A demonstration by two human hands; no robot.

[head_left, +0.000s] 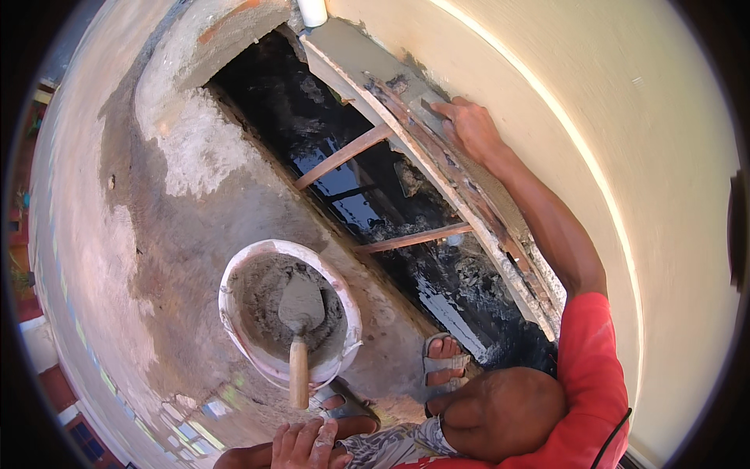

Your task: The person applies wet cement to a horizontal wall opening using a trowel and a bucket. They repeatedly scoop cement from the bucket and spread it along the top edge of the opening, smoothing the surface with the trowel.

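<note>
My right hand (473, 130) reaches to the grey mortar ledge (351, 48) along the wall, its index finger stretched out and the others curled. A thin dark-edged grey piece shows at its fingertips; I cannot make out what it is. My left hand (303, 444) lies over my leg near the lower edge, holding nothing, fingers loosely bent and a little apart. Just beyond it stands a whitish bucket (226, 301) of grey mortar. A trowel (301, 305) lies on the mortar, its blade smeared grey and its wooden handle (298, 375) jutting over the near rim.
An uncovered channel (273, 102) with dark water runs diagonally beside my sandalled foot (445, 361). Wooden struts (344, 156) cross it, bracing a long board (445, 187) against the ledge. A cream wall (562, 70) rises on the right. A white pipe (312, 12) stands at the ledge's far end.
</note>
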